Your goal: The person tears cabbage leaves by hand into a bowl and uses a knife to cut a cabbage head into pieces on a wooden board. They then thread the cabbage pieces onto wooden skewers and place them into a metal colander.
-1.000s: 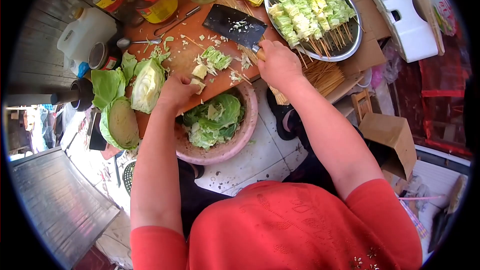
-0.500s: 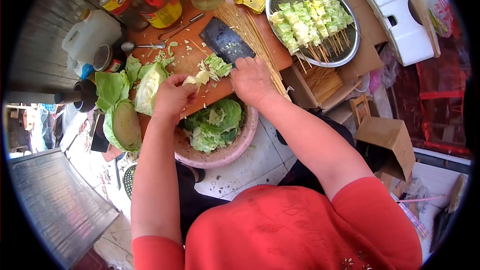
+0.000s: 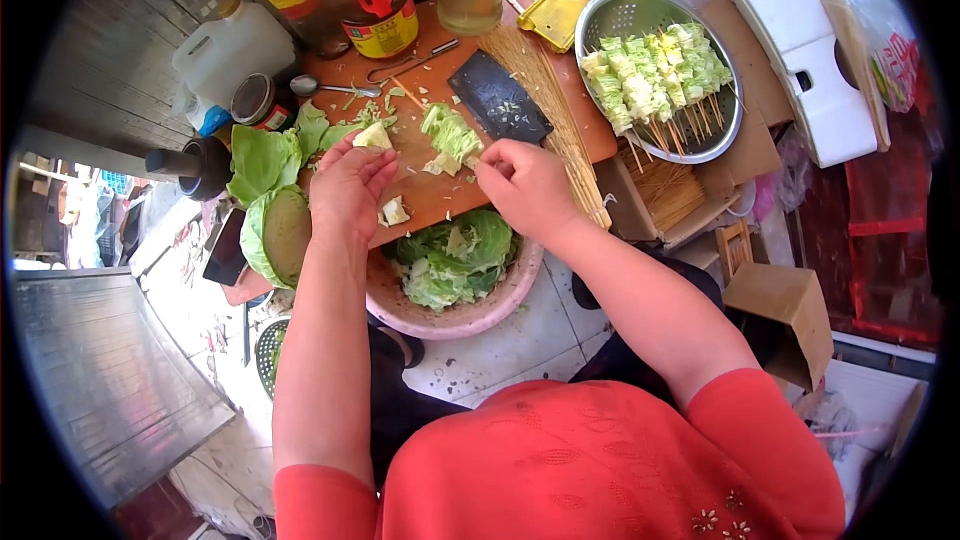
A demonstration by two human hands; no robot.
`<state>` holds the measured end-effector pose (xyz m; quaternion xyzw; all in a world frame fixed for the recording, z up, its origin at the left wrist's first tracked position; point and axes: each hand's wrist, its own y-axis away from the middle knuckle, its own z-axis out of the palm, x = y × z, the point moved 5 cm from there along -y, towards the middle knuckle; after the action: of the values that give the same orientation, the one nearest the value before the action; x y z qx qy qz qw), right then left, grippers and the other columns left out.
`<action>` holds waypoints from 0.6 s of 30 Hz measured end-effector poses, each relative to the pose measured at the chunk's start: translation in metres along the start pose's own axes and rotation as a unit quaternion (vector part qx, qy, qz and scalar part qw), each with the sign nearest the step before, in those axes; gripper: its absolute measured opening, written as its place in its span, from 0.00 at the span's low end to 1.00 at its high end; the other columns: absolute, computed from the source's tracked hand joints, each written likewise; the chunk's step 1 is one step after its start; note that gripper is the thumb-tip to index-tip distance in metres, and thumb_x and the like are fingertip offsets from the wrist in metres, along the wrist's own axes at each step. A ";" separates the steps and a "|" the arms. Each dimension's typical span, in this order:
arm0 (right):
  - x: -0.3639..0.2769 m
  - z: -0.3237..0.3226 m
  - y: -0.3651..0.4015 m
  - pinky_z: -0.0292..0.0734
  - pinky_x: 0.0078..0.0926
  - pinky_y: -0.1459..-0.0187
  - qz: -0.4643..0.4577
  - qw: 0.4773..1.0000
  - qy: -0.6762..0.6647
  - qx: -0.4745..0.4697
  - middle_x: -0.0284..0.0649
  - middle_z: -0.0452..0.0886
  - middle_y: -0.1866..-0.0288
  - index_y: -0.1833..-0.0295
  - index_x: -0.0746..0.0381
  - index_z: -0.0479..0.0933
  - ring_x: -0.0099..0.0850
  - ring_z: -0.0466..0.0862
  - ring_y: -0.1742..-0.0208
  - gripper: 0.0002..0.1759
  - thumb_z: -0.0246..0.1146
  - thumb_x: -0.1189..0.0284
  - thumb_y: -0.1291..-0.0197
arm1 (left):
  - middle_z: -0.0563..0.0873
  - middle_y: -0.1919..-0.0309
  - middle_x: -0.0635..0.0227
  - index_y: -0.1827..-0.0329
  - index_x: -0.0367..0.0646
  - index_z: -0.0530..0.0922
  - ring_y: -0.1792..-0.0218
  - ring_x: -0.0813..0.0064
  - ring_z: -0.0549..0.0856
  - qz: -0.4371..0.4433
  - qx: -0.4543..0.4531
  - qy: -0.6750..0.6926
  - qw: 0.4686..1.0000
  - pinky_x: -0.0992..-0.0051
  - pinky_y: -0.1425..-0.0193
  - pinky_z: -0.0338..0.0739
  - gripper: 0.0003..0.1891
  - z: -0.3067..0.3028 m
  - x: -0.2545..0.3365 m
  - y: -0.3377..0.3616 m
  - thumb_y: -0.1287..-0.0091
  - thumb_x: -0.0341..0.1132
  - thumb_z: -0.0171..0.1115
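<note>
My left hand (image 3: 350,185) is over the left side of the orange cutting board (image 3: 425,198), its fingers curled at a pale cabbage piece (image 3: 372,135). Another small cabbage chunk (image 3: 394,211) lies by the board's near edge. My right hand (image 3: 528,185) is closed in a pinch at the end of a stack of folded green cabbage (image 3: 452,133); the stick inside is hidden. Beyond it lies a dark cleaver blade (image 3: 500,95) with cabbage bits on it. A cut cabbage (image 3: 275,238) and a loose leaf (image 3: 265,162) are left of my left hand.
Below the board, a pink basin (image 3: 450,323) holds cabbage leaves. A metal colander (image 3: 727,125) at the back right carries several finished cabbage skewers (image 3: 655,75). Bamboo sticks lie in a cardboard box (image 3: 680,190). Bottles (image 3: 380,25), a jar (image 3: 262,100) and a spoon (image 3: 330,88) stand or lie behind.
My left hand has moved left, away from the cabbage stack it was touching. My right hand stays at the stack's right end. The camera view has shifted, moving the surroundings rightward.
</note>
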<state>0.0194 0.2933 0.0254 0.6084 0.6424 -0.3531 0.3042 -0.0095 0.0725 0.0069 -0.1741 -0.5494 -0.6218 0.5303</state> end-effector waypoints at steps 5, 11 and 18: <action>-0.038 -0.011 0.033 0.73 0.23 0.72 -0.077 0.993 -0.036 -0.084 0.37 0.80 0.76 0.63 0.62 0.82 0.26 0.78 0.77 0.07 0.67 0.70 0.45 | 0.80 0.53 0.57 0.39 0.34 0.67 0.57 0.61 0.85 0.004 0.013 0.107 0.994 0.69 0.52 0.84 0.22 -0.016 0.004 -0.017 0.38 0.20 0.56; -0.033 -0.014 0.036 0.75 0.32 0.71 -0.057 0.995 -0.019 -0.085 0.40 0.80 0.77 0.65 0.61 0.81 0.36 0.81 0.76 0.07 0.65 0.68 0.45 | 0.81 0.53 0.56 0.41 0.34 0.68 0.58 0.61 0.86 0.016 -0.003 0.104 0.994 0.69 0.53 0.85 0.21 -0.017 0.009 -0.020 0.39 0.20 0.57; -0.029 -0.010 0.035 0.70 0.23 0.74 -0.022 0.993 -0.054 -0.106 0.36 0.78 0.78 0.63 0.62 0.81 0.23 0.76 0.78 0.07 0.67 0.70 0.44 | 0.82 0.56 0.60 0.48 0.36 0.72 0.60 0.66 0.87 0.148 0.049 -0.055 0.986 0.72 0.56 0.86 0.17 -0.003 0.022 -0.014 0.41 0.17 0.59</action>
<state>0.0568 0.2852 0.0520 0.5386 0.6722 -0.3218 0.3931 -0.0284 0.0569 0.0165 -0.2609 -0.5755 -0.4981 0.5938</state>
